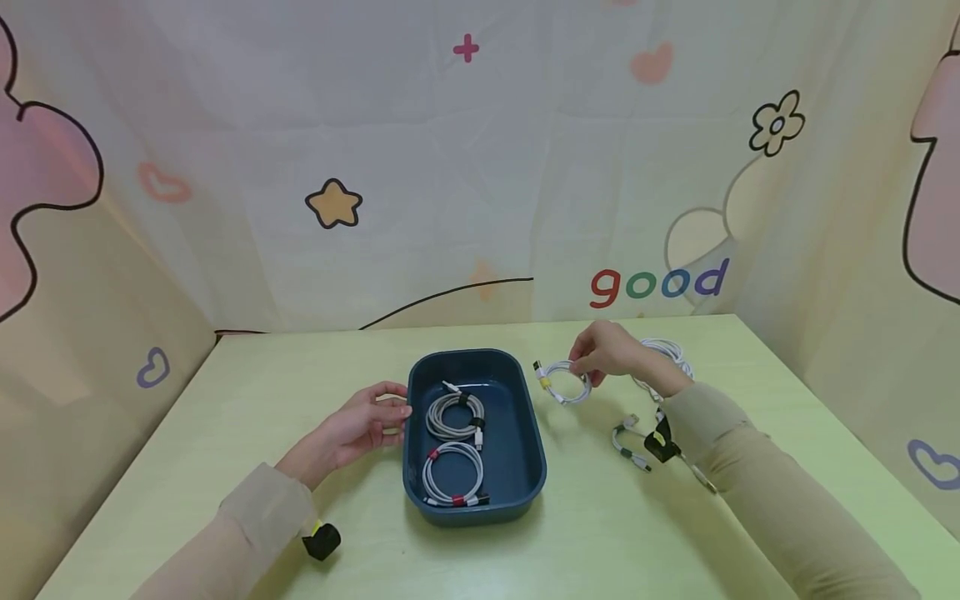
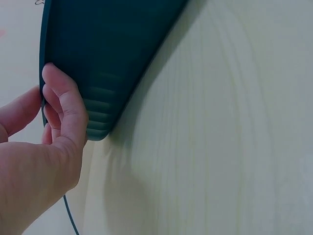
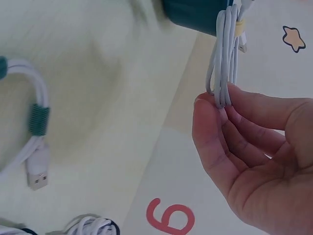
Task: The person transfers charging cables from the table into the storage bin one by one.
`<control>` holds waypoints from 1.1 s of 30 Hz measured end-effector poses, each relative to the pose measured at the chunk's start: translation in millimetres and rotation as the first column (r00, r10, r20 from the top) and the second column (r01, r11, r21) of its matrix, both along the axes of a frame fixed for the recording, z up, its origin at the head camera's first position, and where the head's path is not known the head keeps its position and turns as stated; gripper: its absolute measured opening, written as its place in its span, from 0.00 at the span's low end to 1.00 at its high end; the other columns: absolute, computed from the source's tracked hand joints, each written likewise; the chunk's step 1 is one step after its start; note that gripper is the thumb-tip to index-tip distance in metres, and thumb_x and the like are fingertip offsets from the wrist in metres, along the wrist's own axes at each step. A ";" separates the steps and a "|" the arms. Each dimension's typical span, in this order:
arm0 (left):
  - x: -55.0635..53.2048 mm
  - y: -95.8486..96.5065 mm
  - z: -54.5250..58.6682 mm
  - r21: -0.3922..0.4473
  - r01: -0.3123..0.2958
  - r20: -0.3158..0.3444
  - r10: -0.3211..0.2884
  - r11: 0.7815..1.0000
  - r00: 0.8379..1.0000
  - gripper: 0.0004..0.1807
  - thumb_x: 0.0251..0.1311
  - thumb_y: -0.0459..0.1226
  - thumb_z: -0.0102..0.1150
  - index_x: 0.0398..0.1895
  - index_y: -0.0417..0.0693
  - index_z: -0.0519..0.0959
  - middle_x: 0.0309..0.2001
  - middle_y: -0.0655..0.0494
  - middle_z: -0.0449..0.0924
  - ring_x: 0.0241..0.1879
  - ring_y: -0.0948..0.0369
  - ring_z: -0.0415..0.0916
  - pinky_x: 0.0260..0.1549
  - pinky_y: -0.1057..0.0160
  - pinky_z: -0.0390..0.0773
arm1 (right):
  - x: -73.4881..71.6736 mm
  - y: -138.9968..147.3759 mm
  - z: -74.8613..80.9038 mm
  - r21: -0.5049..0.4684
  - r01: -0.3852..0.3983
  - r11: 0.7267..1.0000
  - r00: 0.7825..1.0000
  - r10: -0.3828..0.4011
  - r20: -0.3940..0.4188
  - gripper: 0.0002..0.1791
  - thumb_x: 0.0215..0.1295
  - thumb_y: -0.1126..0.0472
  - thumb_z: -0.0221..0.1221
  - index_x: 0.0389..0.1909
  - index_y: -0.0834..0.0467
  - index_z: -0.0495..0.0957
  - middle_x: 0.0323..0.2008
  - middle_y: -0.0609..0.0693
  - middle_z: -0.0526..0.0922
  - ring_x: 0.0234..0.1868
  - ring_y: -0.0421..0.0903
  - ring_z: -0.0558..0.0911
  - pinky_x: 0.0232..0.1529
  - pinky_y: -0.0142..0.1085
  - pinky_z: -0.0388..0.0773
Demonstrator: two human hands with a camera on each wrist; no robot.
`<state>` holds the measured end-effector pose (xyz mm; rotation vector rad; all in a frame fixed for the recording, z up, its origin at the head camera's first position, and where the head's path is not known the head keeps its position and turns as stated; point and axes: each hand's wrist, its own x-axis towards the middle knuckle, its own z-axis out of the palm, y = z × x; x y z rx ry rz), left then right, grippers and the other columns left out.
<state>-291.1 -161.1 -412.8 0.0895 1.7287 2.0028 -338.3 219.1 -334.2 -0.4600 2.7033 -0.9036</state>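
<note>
A dark blue rectangular bin (image 1: 531,454) stands mid-table. My left hand (image 1: 367,425) holds its left rim; in the left wrist view, curled fingers (image 2: 68,107) lie against the outer wall and the thumb meets the rim. Inside, along the left side, lie a grey coiled cable (image 1: 431,419) with black ties and a white coiled cable (image 1: 480,467) with red ties. To the right of the bin, my right hand (image 1: 606,350) pinches a white coiled charging cable (image 1: 551,392) between thumb and fingers, above the table. A yellow tie (image 3: 239,28) wraps that coil.
Right of the bin lie a short white cable (image 1: 622,442) with dark green ties and a larger white cable coil (image 1: 667,350), partly behind my right forearm. A black wrist-worn device (image 1: 322,542) sits under the left sleeve. A printed curtain (image 1: 450,208) rises behind the table.
</note>
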 end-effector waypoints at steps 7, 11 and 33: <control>1.1 0.8 -0.1 0.008 0.001 0.005 -0.001 1.000 1.000 0.19 0.67 0.30 0.51 0.57 0.45 0.61 0.35 0.57 0.77 0.30 0.62 0.77 0.36 0.64 0.81 | -0.1 -13.9 10.3 0.005 -0.008 1.000 1.000 0.008 0.007 0.07 0.61 0.67 0.63 0.36 0.67 0.82 0.26 0.57 0.84 0.20 0.43 0.81 0.29 0.34 0.83; 0.7 1.3 -0.1 0.007 -0.004 0.009 0.004 1.000 1.000 0.19 0.67 0.30 0.51 0.58 0.45 0.61 0.35 0.57 0.77 0.30 0.62 0.76 0.36 0.63 0.81 | 1.3 -23.4 14.8 -0.012 -0.022 1.000 1.000 0.022 0.017 0.07 0.61 0.67 0.63 0.37 0.67 0.82 0.27 0.57 0.85 0.21 0.43 0.81 0.30 0.34 0.83; 1.0 0.9 -1.2 0.002 -0.005 0.009 0.005 1.000 1.000 0.21 0.66 0.31 0.52 0.59 0.44 0.60 0.37 0.56 0.77 0.31 0.61 0.77 0.36 0.64 0.81 | -2.1 -72.8 12.9 -0.022 -0.082 0.996 0.997 0.082 0.006 0.07 0.61 0.66 0.64 0.36 0.65 0.83 0.28 0.57 0.85 0.20 0.43 0.83 0.28 0.33 0.82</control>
